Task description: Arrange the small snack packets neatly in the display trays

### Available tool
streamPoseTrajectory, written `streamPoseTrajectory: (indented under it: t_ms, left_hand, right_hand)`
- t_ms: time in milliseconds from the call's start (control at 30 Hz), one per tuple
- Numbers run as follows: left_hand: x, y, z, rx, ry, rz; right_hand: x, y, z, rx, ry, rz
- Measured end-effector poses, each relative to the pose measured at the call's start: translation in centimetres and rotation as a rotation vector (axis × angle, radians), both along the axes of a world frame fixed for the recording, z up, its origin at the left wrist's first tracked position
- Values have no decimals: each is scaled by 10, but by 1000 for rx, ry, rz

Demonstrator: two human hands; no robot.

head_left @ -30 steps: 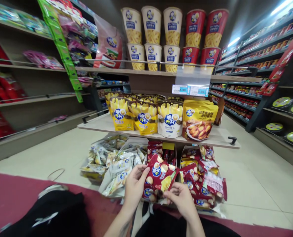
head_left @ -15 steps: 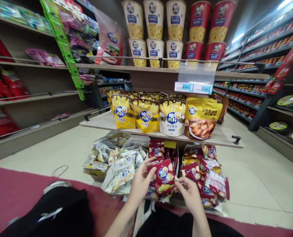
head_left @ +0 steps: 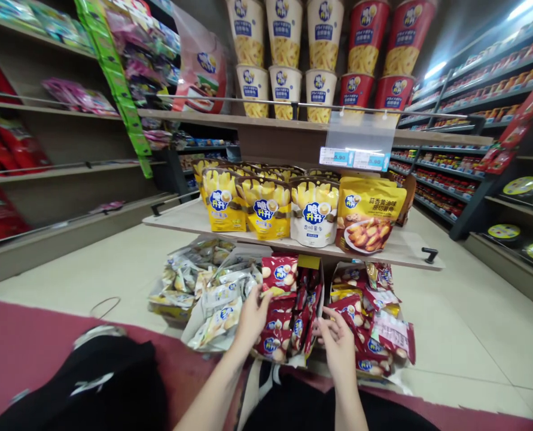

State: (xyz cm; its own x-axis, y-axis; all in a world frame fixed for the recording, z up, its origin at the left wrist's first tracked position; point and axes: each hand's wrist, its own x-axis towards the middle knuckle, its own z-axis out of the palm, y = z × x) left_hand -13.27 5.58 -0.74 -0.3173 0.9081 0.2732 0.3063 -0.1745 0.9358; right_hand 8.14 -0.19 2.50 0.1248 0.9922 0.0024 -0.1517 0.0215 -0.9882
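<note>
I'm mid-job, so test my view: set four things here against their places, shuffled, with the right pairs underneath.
Things
1. White pouch
2. Left hand
3. Red cups
4. Right hand

Places
A. On the upper shelf, right of the cream cups
B. By the right wall of a box of red packets
C. On the lower shelf, beside the pouch printed with a plate
D. At the lower left of a red packet

Pairs: 1-C, 2-D, 3-A, 4-B
</note>
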Motion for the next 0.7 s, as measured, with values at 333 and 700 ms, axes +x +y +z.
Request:
streamPoseTrajectory:
  t_ms: [333, 700]
  left_hand:
    - [-25, 33, -16, -171, 767, 169]
    - [-14, 31, -6, -138, 953, 230]
  right_hand:
    - [1, -6, 5, 67, -10, -181]
    - [4, -7, 9, 39, -30, -108]
